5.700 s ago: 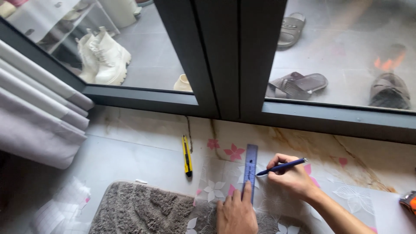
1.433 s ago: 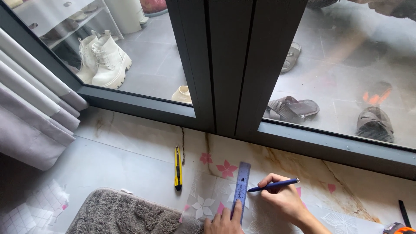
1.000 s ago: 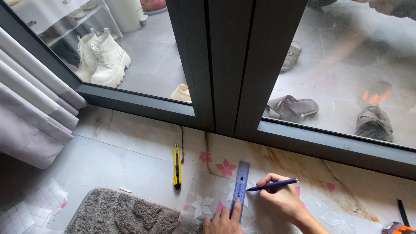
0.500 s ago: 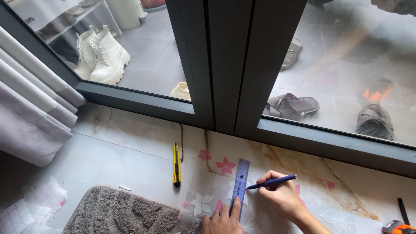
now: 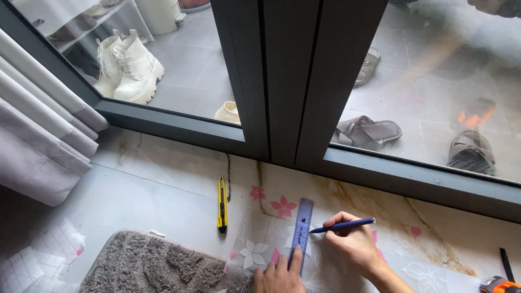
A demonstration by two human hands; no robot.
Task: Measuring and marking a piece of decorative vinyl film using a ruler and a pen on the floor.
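Note:
My left hand [image 5: 279, 275] presses down the near end of a grey-blue ruler [image 5: 302, 225] that lies on a clear film with pink and white flowers [image 5: 260, 241]. My right hand [image 5: 353, 244] holds a blue pen [image 5: 343, 225], its tip touching the film at the ruler's right edge. The film is spread over the marble-look floor in front of a dark window frame [image 5: 293, 81].
A yellow and black utility knife [image 5: 221, 204] lies left of the film. A grey shaggy mat [image 5: 146, 266] is at the bottom left, a curtain [image 5: 38, 146] at the left. An orange tool [image 5: 502, 285] sits at the bottom right. Shoes and sandals lie outside the glass.
The view has tilted up a little toward the window. My hands, the ruler and the pen keep nearly the same pose, the pen tip staying at the ruler's edge.

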